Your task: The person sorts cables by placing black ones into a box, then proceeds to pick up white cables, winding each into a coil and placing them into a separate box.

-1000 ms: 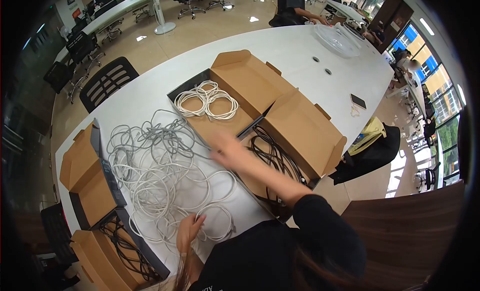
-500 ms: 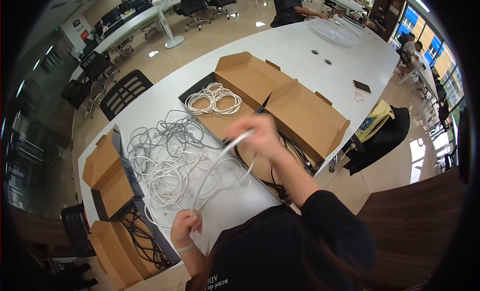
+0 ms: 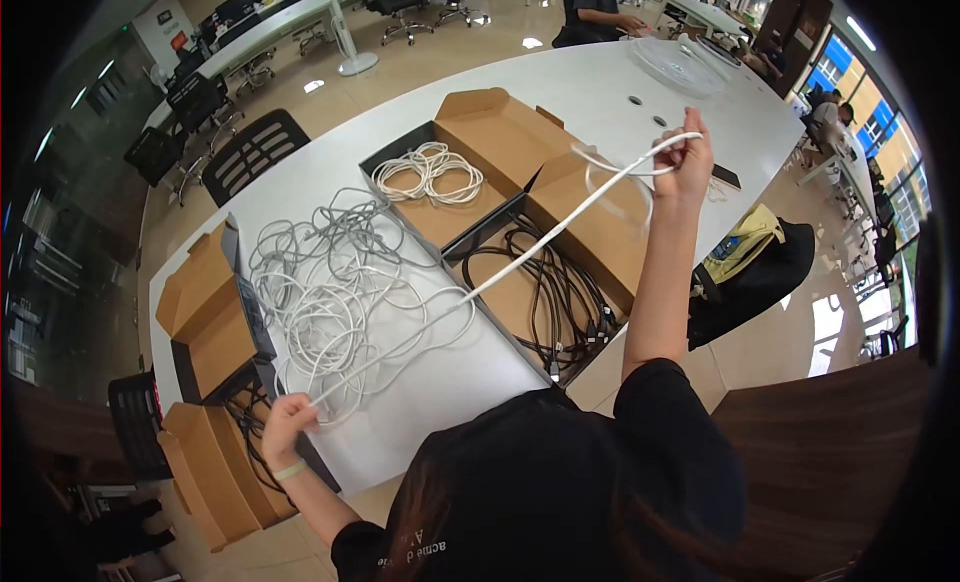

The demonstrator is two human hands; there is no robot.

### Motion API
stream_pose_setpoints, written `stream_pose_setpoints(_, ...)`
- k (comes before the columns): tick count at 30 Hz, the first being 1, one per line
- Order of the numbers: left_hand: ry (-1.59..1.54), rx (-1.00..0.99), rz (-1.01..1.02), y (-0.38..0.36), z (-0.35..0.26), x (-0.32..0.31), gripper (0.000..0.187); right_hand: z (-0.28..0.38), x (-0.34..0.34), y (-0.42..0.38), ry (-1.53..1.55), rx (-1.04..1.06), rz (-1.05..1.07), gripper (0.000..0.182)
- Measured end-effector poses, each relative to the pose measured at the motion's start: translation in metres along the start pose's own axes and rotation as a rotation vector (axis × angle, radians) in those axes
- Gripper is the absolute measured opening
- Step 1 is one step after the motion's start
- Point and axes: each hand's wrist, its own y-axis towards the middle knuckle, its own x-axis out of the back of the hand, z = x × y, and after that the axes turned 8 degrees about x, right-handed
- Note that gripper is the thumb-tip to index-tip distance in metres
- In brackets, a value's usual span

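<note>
A white cable (image 3: pixel 560 227) runs taut on a slant between my two hands. My right hand (image 3: pixel 686 162), raised at the right, is closed around one stretch of it, and a loose end curls beside the fingers. Low on the left, my left hand (image 3: pixel 290 422) pinches the same cable near the table. Between them lies a tangle of white cables (image 3: pixel 325 327), with grey cables (image 3: pixel 345 232) heaped behind it. A figure-eight coil of white cable (image 3: pixel 428 174) rests in an open cardboard box (image 3: pixel 445 217). Black cables (image 3: pixel 550 292) lie in the box nearer to me.
Two more open boxes (image 3: pixel 215 327) stand along the left edge, the nearer one holding black cables (image 3: pixel 250 422). A phone (image 3: pixel 728 177) and a clear plastic tray (image 3: pixel 675 67) are on the white table (image 3: pixel 390 117). A chair (image 3: pixel 255 157) stands behind; a person (image 3: pixel 590 12) sits at the far side.
My right hand has swung up and to the right, drawing the cable out straight. My left hand has shifted left and slightly up, still gripping it.
</note>
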Motion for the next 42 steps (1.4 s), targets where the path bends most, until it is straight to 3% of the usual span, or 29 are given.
stream_pose_setpoints(3, 0.091, -0.139, -0.222, 0.002, 0.001, 0.011, 0.017, 0.003, 0.006, -0.002, -0.16, 0.152, -0.064, 0.012)
stream_pose_setpoints(6, 0.032, -0.333, -0.613, 0.028, -0.009, 0.02, 0.013, 0.004, -0.002, -0.02, -0.203, 0.073, -0.039, 0.012)
stream_pose_setpoints(8, -0.02, -0.593, -1.024, 0.053, -0.034, -0.014, 0.009, 0.003, -0.018, -0.05, -0.139, -0.063, 0.114, 0.016)
stream_pose_setpoints(9, 0.096, -0.674, -1.259, 0.059, -0.039, -0.031, 0.009, 0.001, -0.025, -0.065, -0.048, -0.144, 0.194, 0.016)
stream_pose_setpoints(11, 0.001, -0.982, -1.17, 0.071, -0.039, -0.085, 0.011, -0.005, -0.04, -0.087, 0.155, -0.32, 0.22, 0.017)
stream_pose_setpoints(12, 0.126, -1.102, -1.034, 0.075, -0.038, -0.117, 0.015, -0.008, -0.048, -0.097, 0.24, -0.35, 0.243, 0.018)
stream_pose_setpoints(13, 0.189, -1.047, -0.816, 0.081, -0.034, -0.156, 0.019, -0.01, -0.056, -0.107, 0.322, -0.39, 0.263, 0.019)
stream_pose_setpoints(14, 0.463, -0.975, -0.579, 0.08, -0.043, -0.19, 0.024, -0.011, -0.065, -0.115, 0.398, -0.449, 0.259, 0.019)
stream_pose_setpoints(15, 0.428, -0.785, -0.224, 0.083, -0.056, -0.221, 0.029, -0.011, -0.074, -0.123, 0.438, -0.49, 0.256, 0.018)
stream_pose_setpoints(16, 0.42, -0.734, -0.034, 0.09, -0.055, -0.245, 0.042, -0.011, -0.081, -0.129, 0.484, -0.528, 0.258, 0.018)
stream_pose_setpoints(19, 0.303, -0.664, -0.118, 0.101, -0.057, -0.279, 0.058, -0.016, -0.084, -0.143, 0.623, -0.743, 0.252, 0.016)
stream_pose_setpoints(21, -0.189, -0.485, 0.147, 0.112, -0.057, -0.273, 0.069, -0.018, -0.08, -0.151, 0.624, -0.884, 0.257, 0.016)
stream_pose_setpoints(22, -0.214, -0.445, 0.27, 0.119, -0.055, -0.257, 0.071, -0.022, -0.075, -0.154, 0.605, -0.94, 0.268, 0.015)
stream_pose_setpoints(24, -0.344, -0.395, 0.349, 0.131, -0.054, -0.228, 0.079, -0.033, -0.061, -0.155, 0.565, -0.965, 0.354, 0.014)
stream_pose_setpoints(25, -0.572, -0.401, 0.377, 0.127, -0.059, -0.224, 0.092, -0.036, -0.055, -0.156, 0.544, -0.972, 0.403, 0.014)
stream_pose_setpoints(27, -1.139, -0.318, 0.406, 0.124, -0.069, -0.214, 0.101, -0.039, -0.039, -0.16, 0.382, -0.921, 0.57, 0.01)
stream_pose_setpoints(28, -1.41, -0.252, 0.335, 0.121, -0.08, -0.208, 0.089, -0.039, -0.027, -0.164, 0.248, -0.864, 0.623, 0.01)
stream_pose_setpoints(30, -1.72, -0.26, 0.49, 0.137, -0.069, -0.184, 0.071, -0.032, -0.01, -0.164, 0.007, -0.863, 0.861, 0.011)
stream_pose_setpoints(31, -1.605, -0.257, 0.491, 0.136, -0.074, -0.176, 0.046, -0.029, -0.001, -0.162, -0.322, -0.841, 1.01, 0.022)
stream_pose_setpoints(32, -1.473, -0.319, 0.555, 0.139, -0.073, -0.169, 0.037, -0.031, 0.009, -0.155, -0.502, -0.817, 1.252, 0.038)
stream_pose_setpoints(33, -1.337, -0.375, 0.618, 0.14, -0.075, -0.166, 0.031, -0.03, 0.005, -0.157, -0.616, -0.592, 1.413, 0.046)
stream_pose_setpoints(34, -1.317, -0.294, 0.513, 0.136, -0.079, -0.163, 0.029, -0.025, 0.002, -0.158, -0.725, -0.348, 1.555, 0.055)
stream_pose_setpoints(35, -1.317, -0.298, 0.507, 0.135, -0.08, -0.162, 0.029, -0.016, 0.006, -0.16, -0.999, -0.344, 1.626, 0.077)
stream_pose_setpoints(37, -1.234, -0.331, 0.625, 0.132, -0.086, -0.16, 0.034, -0.013, 0.021, -0.159, -1.32, -0.298, 1.707, 0.098)
stream_pose_setpoints(39, -1.22, -0.291, 0.595, 0.126, -0.088, -0.164, 0.038, -0.013, 0.027, -0.156, -1.259, -0.391, 1.706, 0.109)
stream_pose_setpoints(41, -1.136, -0.34, 0.793, 0.122, -0.086, -0.169, 0.039, -0.016, 0.031, -0.155, -0.848, -0.462, 1.567, 0.112)
stream_pose_setpoints(42, -1.155, -0.333, 0.812, 0.12, -0.086, -0.171, 0.041, -0.024, 0.029, -0.16, -0.782, -0.473, 1.46, 0.11)
